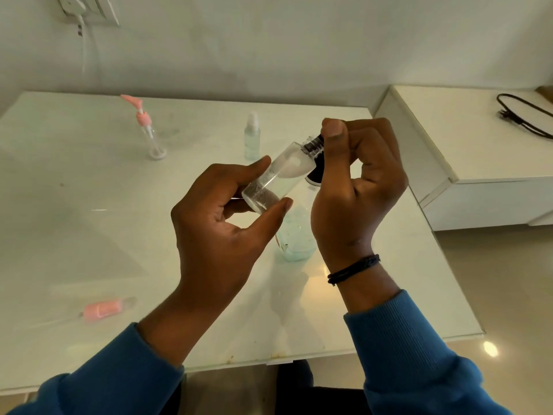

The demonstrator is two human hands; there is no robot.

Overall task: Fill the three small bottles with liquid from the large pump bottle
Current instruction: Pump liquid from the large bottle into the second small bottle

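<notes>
My left hand (218, 232) holds a small clear bottle (275, 178) by its base, tilted with the neck up to the right. My right hand (356, 175) pinches the black cap (313, 144) at that bottle's neck. Just behind and below my hands stands the large bottle (296, 238) with pale blue liquid, mostly hidden; its top is hard to make out. Further back a small spray bottle (252, 137) holds bluish liquid. A small clear bottle with a pink pump (149, 133) stands at the back left.
A pink pump top with its tube (103, 308) lies on the white glass table (89, 220) near the front left. A white cabinet (478, 163) with a black cable (523, 115) stands to the right. A wall socket (86, 9) is at the upper left.
</notes>
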